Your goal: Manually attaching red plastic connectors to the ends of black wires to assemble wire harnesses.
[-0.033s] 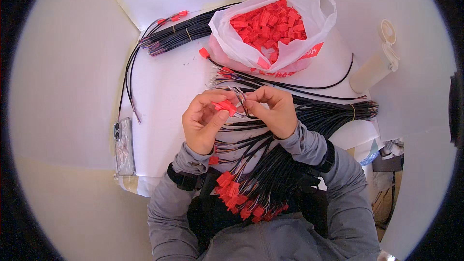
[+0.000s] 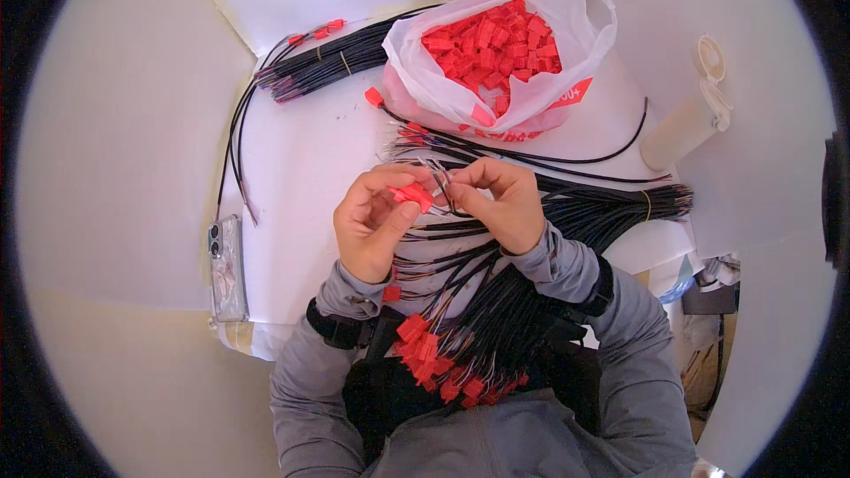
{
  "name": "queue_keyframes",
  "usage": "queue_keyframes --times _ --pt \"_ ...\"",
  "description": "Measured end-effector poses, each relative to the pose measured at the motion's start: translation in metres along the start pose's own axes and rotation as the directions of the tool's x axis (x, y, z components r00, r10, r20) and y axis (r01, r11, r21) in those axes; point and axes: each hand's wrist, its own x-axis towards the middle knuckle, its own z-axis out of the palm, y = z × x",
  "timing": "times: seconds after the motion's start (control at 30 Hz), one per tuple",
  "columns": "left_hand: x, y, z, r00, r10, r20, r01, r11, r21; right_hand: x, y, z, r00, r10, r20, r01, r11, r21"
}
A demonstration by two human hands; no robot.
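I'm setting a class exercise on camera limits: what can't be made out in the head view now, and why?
All in the head view:
Red connector: partly covered by the left hand; whether any wire sits inside is too small to tell.
Loose wires at the right hand: too fine and blurred to count.
Rear cable bundle: right end hidden behind the white bag.
Phone: screen side turned away.

Held connector [image 2: 411, 196] pt. hidden, jacket [image 2: 487, 438] cut @btm

white table [image 2: 292, 168] with black cable bundles [image 2: 611, 204], plastic bag [image 2: 407, 93], phone [image 2: 230, 274]
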Motion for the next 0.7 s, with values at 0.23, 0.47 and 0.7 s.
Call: queue_keyframes --times 0.23,0.47,0.7 --pt "-0.0008 -0.001 -0.0022 1.0 0.013 0.01 -0.014 1.0 0.01 -0.0001 0.0007 0.0005 1.0 -0.011 0.001 0.011 1.0 -0.029" --pt "0.0 -0.0006 -0.0009 1.0 0.01 0.014 -0.01 1.0 -0.004 0.0003 0.0037 -0.0008 1.0 -0.003 0.0 0.003 1.0 -0.03" --pt "-0.0005 -0.002 -0.0021 1.0 0.016 0.008 -0.016 1.0 0.004 0.0001 -0.0008 -0.0005 1.0 0.009 0.022 -0.008 0.999 -0.051"
